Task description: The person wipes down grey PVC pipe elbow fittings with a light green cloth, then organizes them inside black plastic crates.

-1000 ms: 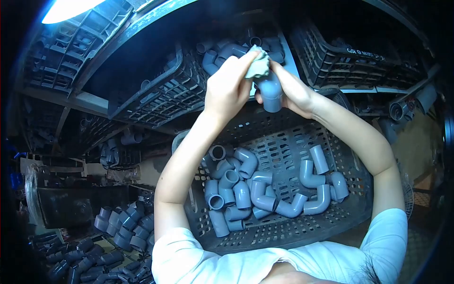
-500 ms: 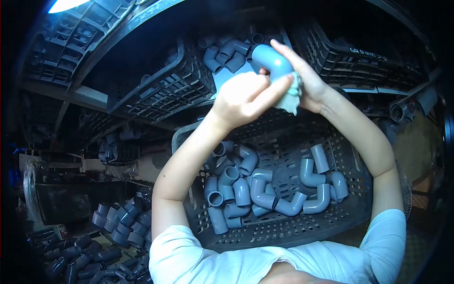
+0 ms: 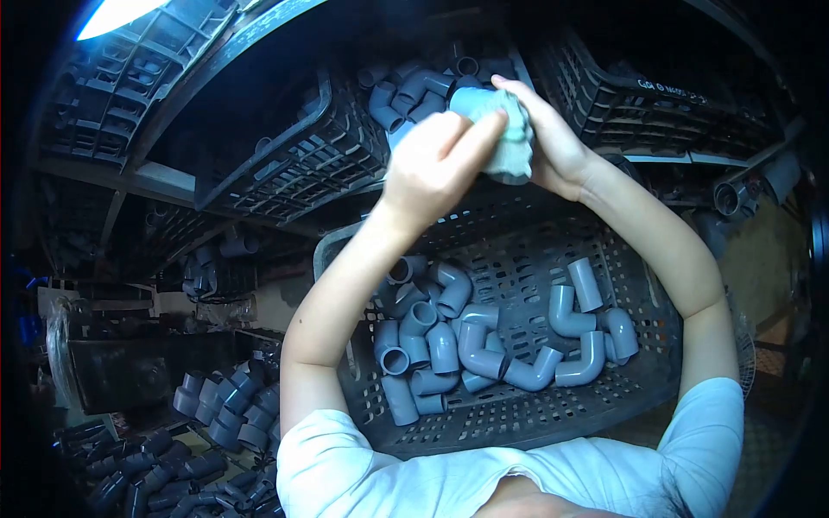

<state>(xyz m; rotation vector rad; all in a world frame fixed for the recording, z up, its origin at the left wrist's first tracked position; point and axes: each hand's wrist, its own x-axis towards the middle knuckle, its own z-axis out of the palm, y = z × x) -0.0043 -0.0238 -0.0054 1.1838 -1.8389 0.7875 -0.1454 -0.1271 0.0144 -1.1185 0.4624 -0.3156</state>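
Note:
My left hand (image 3: 432,164) is closed on a pale green cloth (image 3: 511,148), its thumb pressing the cloth against a grey pipe elbow (image 3: 467,99). My right hand (image 3: 557,142) grips the same elbow from the right, fingers partly hidden behind cloth and fitting. Much of the elbow is covered by the cloth; only its upper left part shows. Both hands are raised above the far rim of a black perforated crate (image 3: 518,423), where several grey pipe elbows (image 3: 480,352) lie loosely, most on the left and a smaller group on the right.
Beyond my hands, more grey elbows (image 3: 423,85) sit on a shelf between a black crate (image 3: 302,164) and another crate (image 3: 656,112). Piles of dark fittings (image 3: 229,406) lie at lower left. A bright lamp (image 3: 121,13) shines at upper left.
The cloth has slid up and over the elbow's bend, covering more of it. My left hand has shifted slightly left with the cloth; the elbow has turned a little.

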